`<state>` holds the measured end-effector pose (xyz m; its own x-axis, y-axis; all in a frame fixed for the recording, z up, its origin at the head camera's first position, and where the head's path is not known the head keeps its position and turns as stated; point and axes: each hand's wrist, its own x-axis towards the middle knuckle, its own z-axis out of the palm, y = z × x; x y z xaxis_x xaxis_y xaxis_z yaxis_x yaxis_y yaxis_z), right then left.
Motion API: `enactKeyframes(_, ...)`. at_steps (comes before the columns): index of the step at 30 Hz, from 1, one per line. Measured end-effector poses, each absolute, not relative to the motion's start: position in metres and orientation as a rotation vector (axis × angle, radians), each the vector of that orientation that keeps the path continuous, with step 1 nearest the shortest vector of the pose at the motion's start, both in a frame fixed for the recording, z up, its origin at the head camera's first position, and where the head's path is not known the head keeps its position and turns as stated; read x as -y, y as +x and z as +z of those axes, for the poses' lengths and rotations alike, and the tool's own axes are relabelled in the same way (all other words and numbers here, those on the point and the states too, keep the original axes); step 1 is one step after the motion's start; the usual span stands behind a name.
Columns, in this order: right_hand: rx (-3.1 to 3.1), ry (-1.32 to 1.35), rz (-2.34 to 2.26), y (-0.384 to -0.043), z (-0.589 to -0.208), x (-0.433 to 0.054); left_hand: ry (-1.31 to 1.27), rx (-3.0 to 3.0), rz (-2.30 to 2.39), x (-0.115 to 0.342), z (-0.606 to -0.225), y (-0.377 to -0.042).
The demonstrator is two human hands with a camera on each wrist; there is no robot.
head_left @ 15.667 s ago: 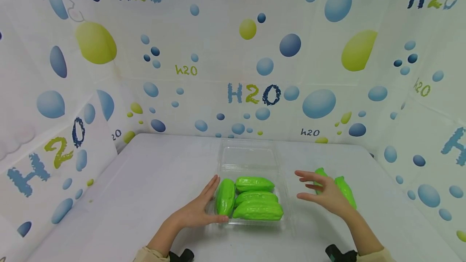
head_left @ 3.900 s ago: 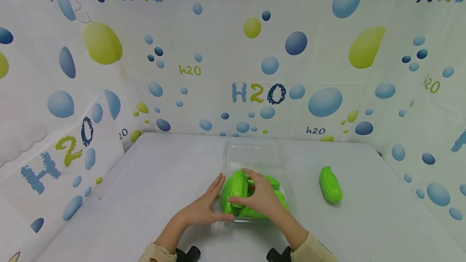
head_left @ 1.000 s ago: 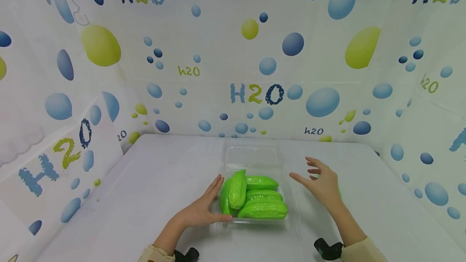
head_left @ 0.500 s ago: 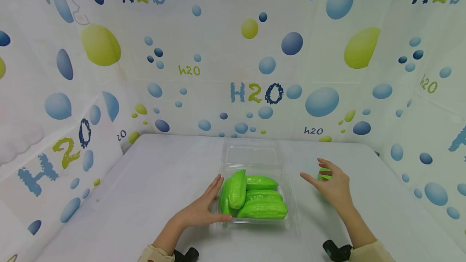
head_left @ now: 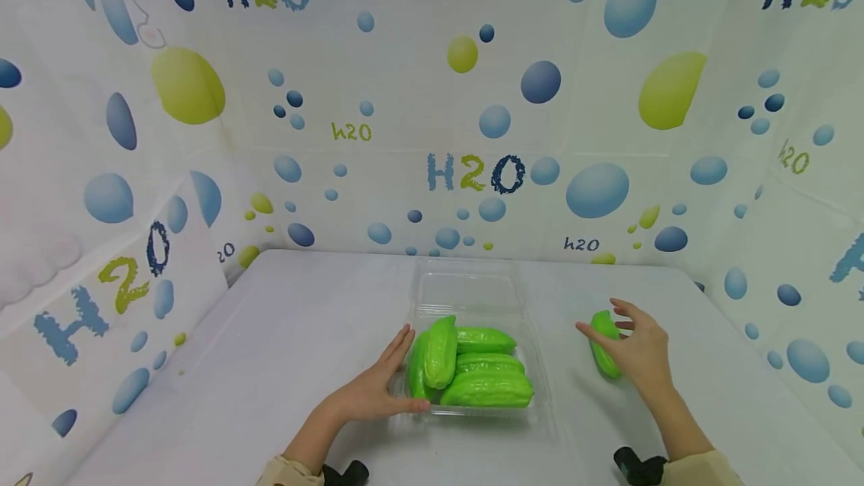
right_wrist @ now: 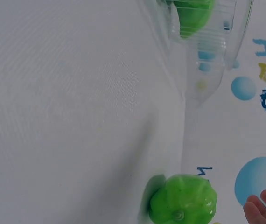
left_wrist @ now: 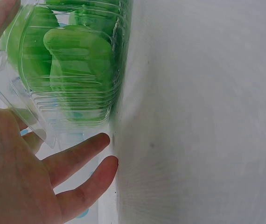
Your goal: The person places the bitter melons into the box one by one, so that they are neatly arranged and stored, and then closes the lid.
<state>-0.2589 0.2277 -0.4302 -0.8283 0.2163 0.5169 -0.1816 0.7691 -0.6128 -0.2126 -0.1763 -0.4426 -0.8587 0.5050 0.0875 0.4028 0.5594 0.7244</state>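
A clear plastic clamshell box [head_left: 472, 410] stands on the table with several glossy, ridged green melons [head_left: 487, 388] in it, like bitter melons. One melon [head_left: 442, 351] lies on top at the left. My left hand [head_left: 364, 392] rests against the box's left side, fingers straight and spread, thumb on the near rim; in the left wrist view its lower fingers [left_wrist: 84, 186] are apart from the wall. Another green melon [head_left: 603, 343] lies on the table to the right. My right hand [head_left: 641, 343] hovers over it, thumb and fingers spread apart, hiding part of it.
The box's hinged lid [head_left: 466, 287] lies back, open, behind it. White cloth covers the table [head_left: 290, 321], and a patterned sheet [head_left: 378, 81] hangs behind and at both sides. A black device [head_left: 637, 465] sits at each wrist.
Since the oldest frame, one melon from the right has been put on top in the box and released. Lately my right hand has moved rightward to the melon on the table; my left stays.
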Motion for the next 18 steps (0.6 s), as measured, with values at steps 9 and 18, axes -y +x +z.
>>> enactKeyframes(9,2.421,-0.078,0.891,-0.2530,-0.4245,-0.2303,0.779,-2.658,1.189,0.1769,-0.4432,-0.2128)
enactKeyframes(18,2.479,-0.166,0.964,-0.2488,-0.4233,-0.2327,0.782,-2.654,1.191,0.1765,-0.4423,-0.2119)
